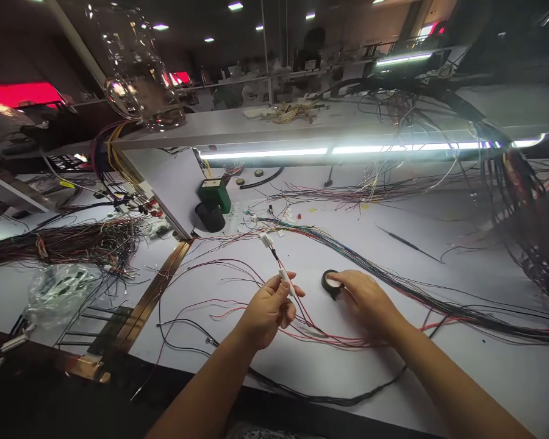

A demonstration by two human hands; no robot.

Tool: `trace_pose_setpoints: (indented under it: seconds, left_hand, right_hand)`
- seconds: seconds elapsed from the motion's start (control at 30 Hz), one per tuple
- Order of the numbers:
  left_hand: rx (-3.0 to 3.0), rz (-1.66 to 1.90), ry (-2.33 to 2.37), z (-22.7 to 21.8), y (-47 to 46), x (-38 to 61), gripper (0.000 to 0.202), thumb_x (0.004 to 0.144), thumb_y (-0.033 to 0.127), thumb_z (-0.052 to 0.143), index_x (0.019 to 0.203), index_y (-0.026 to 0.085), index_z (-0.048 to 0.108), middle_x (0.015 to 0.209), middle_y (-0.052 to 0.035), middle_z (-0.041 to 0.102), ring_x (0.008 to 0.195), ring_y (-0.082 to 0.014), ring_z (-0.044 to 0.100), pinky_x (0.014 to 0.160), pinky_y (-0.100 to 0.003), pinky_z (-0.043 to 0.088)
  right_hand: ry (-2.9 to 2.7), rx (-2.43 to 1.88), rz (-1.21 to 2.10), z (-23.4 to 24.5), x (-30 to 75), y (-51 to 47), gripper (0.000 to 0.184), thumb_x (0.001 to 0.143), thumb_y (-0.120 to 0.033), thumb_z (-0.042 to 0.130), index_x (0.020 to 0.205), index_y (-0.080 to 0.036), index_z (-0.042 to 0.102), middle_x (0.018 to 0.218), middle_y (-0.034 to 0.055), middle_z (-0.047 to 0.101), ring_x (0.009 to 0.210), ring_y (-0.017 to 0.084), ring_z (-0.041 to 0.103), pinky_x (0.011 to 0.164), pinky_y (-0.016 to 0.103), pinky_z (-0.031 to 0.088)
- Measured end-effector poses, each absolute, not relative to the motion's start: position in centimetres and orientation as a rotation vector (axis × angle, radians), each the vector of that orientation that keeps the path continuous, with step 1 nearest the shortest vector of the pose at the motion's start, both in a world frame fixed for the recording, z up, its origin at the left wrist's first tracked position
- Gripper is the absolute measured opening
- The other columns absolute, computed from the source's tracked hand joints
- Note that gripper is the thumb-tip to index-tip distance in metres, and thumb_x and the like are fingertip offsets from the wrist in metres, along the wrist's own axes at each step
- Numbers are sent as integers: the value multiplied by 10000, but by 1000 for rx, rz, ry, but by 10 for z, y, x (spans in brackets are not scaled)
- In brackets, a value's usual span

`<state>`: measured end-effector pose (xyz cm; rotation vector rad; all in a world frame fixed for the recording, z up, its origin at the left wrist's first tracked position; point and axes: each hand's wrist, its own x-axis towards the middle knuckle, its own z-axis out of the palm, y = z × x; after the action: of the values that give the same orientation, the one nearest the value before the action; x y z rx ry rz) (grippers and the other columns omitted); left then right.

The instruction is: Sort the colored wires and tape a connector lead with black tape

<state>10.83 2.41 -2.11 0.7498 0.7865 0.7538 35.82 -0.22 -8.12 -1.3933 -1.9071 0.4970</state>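
Observation:
Between the thumb and fingers of my left hand [269, 310] is a white connector [286, 282] with thin red and black wires. Just beyond it, a second white connector [266, 239] sticks up on a short lead wrapped in black. My right hand [363, 299] is closed on a roll of black tape [330, 281], thumb and fingers at its right side. Red wires [338, 340] trail from below my left hand to the right, passing under my right forearm. Black cable [320, 397] curves along the front of the white table.
A long wire bundle [361, 265] crosses the white table [297, 372]. At the back left stand a black cup [210, 217] and a green box [215, 195]. A thin pointed tool [407, 242] lies at right. A clear jar [137, 67] stands on the shelf [219, 127] above.

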Motion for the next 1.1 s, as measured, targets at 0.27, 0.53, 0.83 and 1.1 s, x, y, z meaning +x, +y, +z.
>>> trace_pose_setpoints:
  seconds: [0.27, 0.53, 0.83, 1.1]
  left_hand:
    - [765, 803, 719, -25, 18, 123, 502, 845, 374, 657, 1270, 180, 472, 863, -21, 582, 634, -92, 564, 638, -244, 457]
    - [1116, 728, 706, -23, 18, 134, 362, 893, 363, 569, 1188, 154, 593, 789, -23, 553, 618, -107, 523, 634, -264, 435]
    - [1300, 697, 742, -8, 10, 137, 398, 921, 392, 504, 1276, 224, 564, 710, 17, 482, 627, -118, 417, 625, -245, 362]
    - [1507, 641, 710, -5, 6, 136, 337, 937, 397, 475, 1190, 230, 623, 861, -41, 592, 847, -187, 484, 822, -314, 371]
  right_hand:
    - [-1928, -1372, 501, -72, 355, -2, 221, 930, -269, 461, 1150, -252, 480, 1076, 71, 614, 1004, 221, 585, 947, 472, 434]
    - [-1784, -1338, 718, -14, 310, -10, 174, 918, -292, 481, 1082, -263, 432, 938, 36, 558, 899, 205, 529, 787, 378, 456]
    - [-1700, -1551, 683, -12, 304, -11, 190, 856, -371, 567, 965, -238, 486, 881, 45, 598, 892, 240, 558, 746, 372, 462]
    - [-1542, -1639, 918, 0, 304, -22, 423, 864, -461, 557, 1202, -238, 434, 709, -35, 649, 737, 212, 615, 739, 360, 453]
